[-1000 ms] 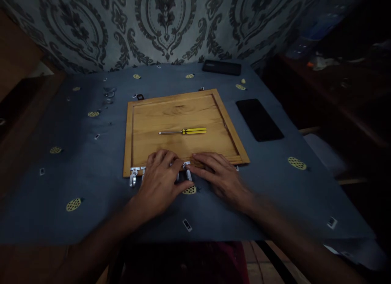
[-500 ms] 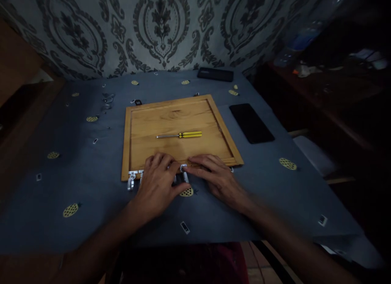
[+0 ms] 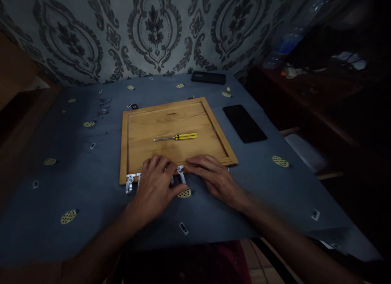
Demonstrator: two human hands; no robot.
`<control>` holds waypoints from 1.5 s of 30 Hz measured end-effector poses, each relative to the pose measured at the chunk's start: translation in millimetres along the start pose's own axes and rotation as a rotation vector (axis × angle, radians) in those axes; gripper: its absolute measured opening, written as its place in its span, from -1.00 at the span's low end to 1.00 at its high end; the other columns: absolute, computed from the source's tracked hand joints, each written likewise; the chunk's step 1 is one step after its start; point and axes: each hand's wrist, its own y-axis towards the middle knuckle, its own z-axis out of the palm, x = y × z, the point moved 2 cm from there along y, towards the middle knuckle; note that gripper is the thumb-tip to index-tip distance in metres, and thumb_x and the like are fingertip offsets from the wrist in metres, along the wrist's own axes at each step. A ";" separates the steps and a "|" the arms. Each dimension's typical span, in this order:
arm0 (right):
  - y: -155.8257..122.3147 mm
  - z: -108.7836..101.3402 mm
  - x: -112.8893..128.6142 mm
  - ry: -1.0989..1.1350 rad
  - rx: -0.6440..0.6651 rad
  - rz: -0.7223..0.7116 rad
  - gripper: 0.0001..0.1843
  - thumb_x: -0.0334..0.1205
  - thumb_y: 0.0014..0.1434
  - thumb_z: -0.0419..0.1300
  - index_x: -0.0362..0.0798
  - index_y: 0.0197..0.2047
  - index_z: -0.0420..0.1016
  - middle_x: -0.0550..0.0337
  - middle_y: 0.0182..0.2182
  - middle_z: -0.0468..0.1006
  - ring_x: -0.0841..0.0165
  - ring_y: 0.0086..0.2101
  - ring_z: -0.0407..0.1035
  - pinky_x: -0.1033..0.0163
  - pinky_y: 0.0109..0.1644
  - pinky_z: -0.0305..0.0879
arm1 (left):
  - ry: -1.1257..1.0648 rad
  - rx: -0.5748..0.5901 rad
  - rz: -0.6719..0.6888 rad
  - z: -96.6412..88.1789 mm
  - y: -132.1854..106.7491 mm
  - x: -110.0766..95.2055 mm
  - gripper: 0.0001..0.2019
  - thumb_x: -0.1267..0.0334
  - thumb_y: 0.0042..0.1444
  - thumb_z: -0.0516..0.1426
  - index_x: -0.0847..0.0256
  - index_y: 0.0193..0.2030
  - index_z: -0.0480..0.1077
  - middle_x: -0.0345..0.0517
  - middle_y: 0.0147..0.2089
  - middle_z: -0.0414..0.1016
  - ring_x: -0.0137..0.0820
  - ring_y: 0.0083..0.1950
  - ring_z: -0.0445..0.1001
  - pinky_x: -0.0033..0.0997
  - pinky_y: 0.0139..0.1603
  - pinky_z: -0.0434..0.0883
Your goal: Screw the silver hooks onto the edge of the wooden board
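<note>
Metal hooks (image 3: 180, 169) ran lengthwise along the wooden board's (image 3: 171, 125) near edge; one sat between left hand (image 3: 156, 185) and right hand (image 3: 215, 179), beside both. Could not tell whether either gripped.

Single view here, from the wearer's head, facing forward and down over left hand (image 3: 157, 186) and right hand (image 3: 218, 180)! It's close, forearms (image 3: 277, 225) cut by the lower edge, yet wide: worktop (image 3: 220, 225) front to back, patterned backdrop (image 3: 154, 27) beyond.
</note>
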 end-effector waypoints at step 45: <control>9.3 5.0 2.8 0.024 0.076 0.036 -0.46 -0.56 0.29 0.01 0.12 0.18 0.51 0.03 -0.03 0.54 0.21 -0.02 0.40 -0.01 0.02 0.45 | -0.002 0.037 -0.012 0.5 0.2 -0.7 -0.63 0.05 0.13 0.34 0.20 -0.02 0.48 -0.05 0.00 0.49 -0.10 0.07 0.36 -0.03 0.08 0.34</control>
